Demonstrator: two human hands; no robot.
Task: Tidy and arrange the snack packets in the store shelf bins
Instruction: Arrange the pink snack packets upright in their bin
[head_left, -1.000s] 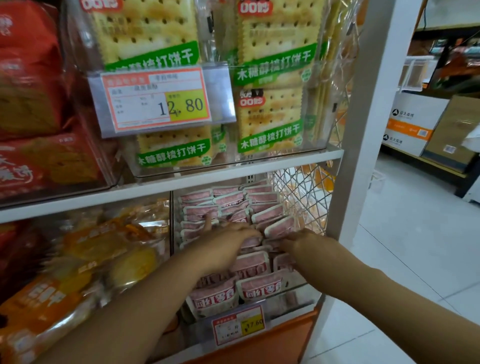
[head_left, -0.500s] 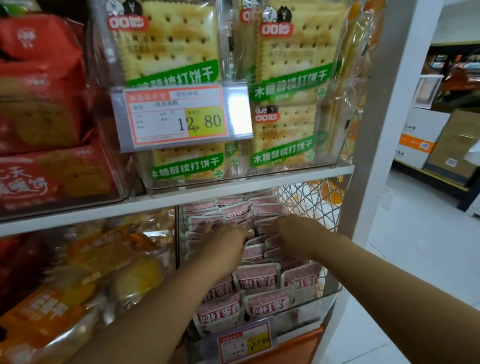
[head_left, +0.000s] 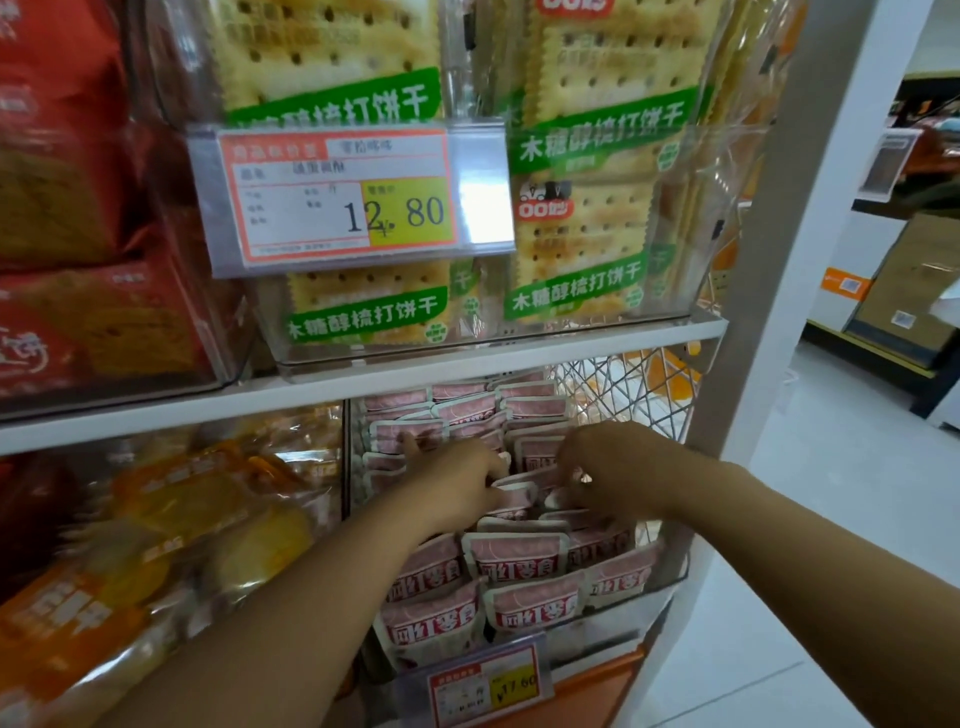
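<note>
Several small pink-and-white snack packets (head_left: 517, 558) with red lettering stand in rows in a clear bin (head_left: 667, 584) on the lower shelf. My left hand (head_left: 457, 480) reaches into the middle of the rows, its fingers curled on the top edge of a packet (head_left: 514, 491). Close beside it, my right hand (head_left: 608, 470) pinches the top of a neighbouring packet (head_left: 553, 499). The fingertips of both hands are partly hidden among the packets.
A clear bin of green-labelled cracker packs (head_left: 576, 208) sits on the white shelf (head_left: 467, 364) above, with a price tag (head_left: 343, 200). Orange bread bags (head_left: 171, 545) lie left, red packs (head_left: 78, 260) upper left. A white post (head_left: 795, 260) borders the right; wire mesh (head_left: 623, 384) stands behind.
Both hands have moved deeper into the bin and closer together, from the front rows to the middle rows. The camera has moved nearer to the shelf.
</note>
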